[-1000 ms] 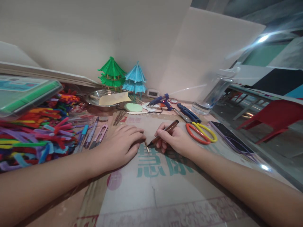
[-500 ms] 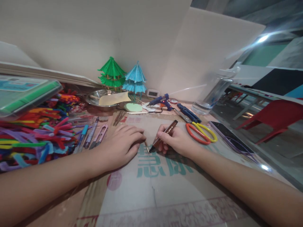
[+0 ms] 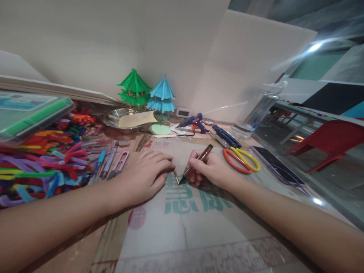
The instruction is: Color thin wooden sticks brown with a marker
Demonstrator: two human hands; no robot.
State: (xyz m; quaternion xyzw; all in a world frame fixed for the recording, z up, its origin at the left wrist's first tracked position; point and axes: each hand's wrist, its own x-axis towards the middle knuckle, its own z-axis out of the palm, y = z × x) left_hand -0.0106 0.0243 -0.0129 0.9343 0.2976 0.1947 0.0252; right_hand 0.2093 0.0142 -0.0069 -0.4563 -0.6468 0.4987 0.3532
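Note:
A brown marker (image 3: pixel 204 153) is gripped in my right hand (image 3: pixel 207 168), its dark tip angled down to the left. My left hand (image 3: pixel 149 170) rests palm down on the cardboard sheet (image 3: pixel 159 242), with a thin wooden stick (image 3: pixel 176 177) pinched between thumb and fingertips. The marker's tip meets or nearly meets the lower end of the stick; I cannot tell which. Green printed characters and a red round mark show on the cardboard beneath. Just beyond my right hand lie scissors (image 3: pixel 237 162) with one orange and one yellow handle.
Coloured pipe cleaners (image 3: pixel 57 163) and a plastic case (image 3: pixel 34 117) crowd the left side. Green (image 3: pixel 133 87) and blue (image 3: pixel 162 93) model pagodas stand at the back, near a metal bowl (image 3: pixel 108 119), a glue gun (image 3: pixel 196 122) and a clear jug (image 3: pixel 250 117). A phone (image 3: pixel 277 165) lies right.

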